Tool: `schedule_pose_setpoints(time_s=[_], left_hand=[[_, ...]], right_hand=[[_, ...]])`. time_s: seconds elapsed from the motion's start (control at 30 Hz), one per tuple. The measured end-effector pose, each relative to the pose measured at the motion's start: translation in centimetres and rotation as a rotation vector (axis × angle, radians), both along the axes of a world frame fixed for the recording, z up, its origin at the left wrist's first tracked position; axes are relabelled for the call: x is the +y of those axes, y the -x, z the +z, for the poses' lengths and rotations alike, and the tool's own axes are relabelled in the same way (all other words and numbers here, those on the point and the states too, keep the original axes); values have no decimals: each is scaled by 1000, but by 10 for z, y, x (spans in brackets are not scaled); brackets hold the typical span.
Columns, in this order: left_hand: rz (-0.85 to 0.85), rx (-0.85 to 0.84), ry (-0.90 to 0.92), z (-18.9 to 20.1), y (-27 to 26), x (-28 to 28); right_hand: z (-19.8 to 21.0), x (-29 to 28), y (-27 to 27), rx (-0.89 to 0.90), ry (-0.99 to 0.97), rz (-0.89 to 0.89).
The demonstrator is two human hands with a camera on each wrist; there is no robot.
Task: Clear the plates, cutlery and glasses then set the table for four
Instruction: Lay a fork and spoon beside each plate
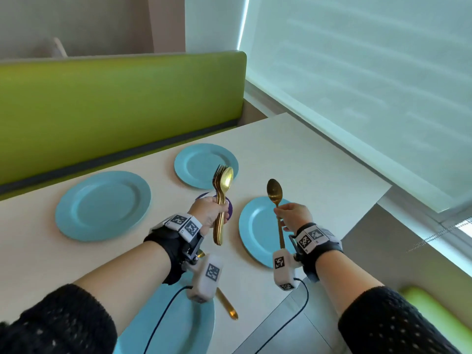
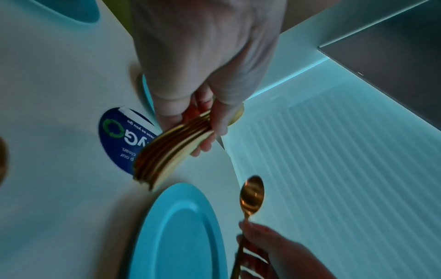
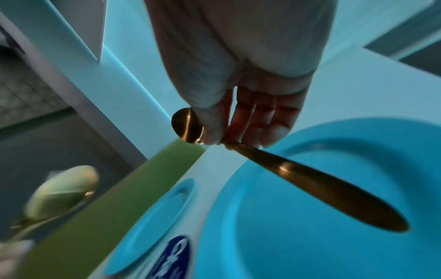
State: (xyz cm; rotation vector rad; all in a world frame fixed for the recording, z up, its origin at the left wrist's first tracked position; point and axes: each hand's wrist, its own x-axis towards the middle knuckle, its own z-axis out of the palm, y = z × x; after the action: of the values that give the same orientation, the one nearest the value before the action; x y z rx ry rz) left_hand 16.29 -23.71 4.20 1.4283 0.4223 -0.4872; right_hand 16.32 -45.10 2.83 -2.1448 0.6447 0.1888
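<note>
Several blue plates lie on the white table (image 1: pixel 293 154): far left plate (image 1: pixel 102 205), far middle plate (image 1: pixel 201 164), right plate (image 1: pixel 258 233), near plate (image 1: pixel 184 325). My left hand (image 1: pixel 212 213) grips an upright bundle of gold cutlery (image 1: pixel 221 192), forks and spoons together, also in the left wrist view as stacked handles (image 2: pixel 167 152). My right hand (image 1: pixel 293 215) pinches a single gold spoon (image 1: pixel 275 192) by its neck, bowl up, above the right plate (image 3: pixel 334 188). A gold utensil handle (image 1: pixel 227 305) lies beside the near plate.
A round blue sticker (image 2: pixel 117 137) sits on the tabletop between the plates. A green bench back (image 1: pixel 115 103) runs along the far edge. A window blind (image 1: pixel 370 85) and sill border the right side. Cables hang from both wrist cameras.
</note>
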Motion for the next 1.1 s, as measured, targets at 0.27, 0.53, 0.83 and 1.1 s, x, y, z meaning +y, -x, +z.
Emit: schedule_pose_setpoints(time_s=[0.27,0.53,0.83,1.1], left_hand=[[68,51,51,-8,-46,-16],[132,75,16,-23,-59,-21],[150,92,-10,-29,-67,-26],[142,99,-10,-31,-69,-27]], right_hand=[[-14,-89,-57,205,442,93],[-37,-111,-80,293,512,160],[-55,-110,-95,278,460,176],[-64,-110,-96,222,414,150]])
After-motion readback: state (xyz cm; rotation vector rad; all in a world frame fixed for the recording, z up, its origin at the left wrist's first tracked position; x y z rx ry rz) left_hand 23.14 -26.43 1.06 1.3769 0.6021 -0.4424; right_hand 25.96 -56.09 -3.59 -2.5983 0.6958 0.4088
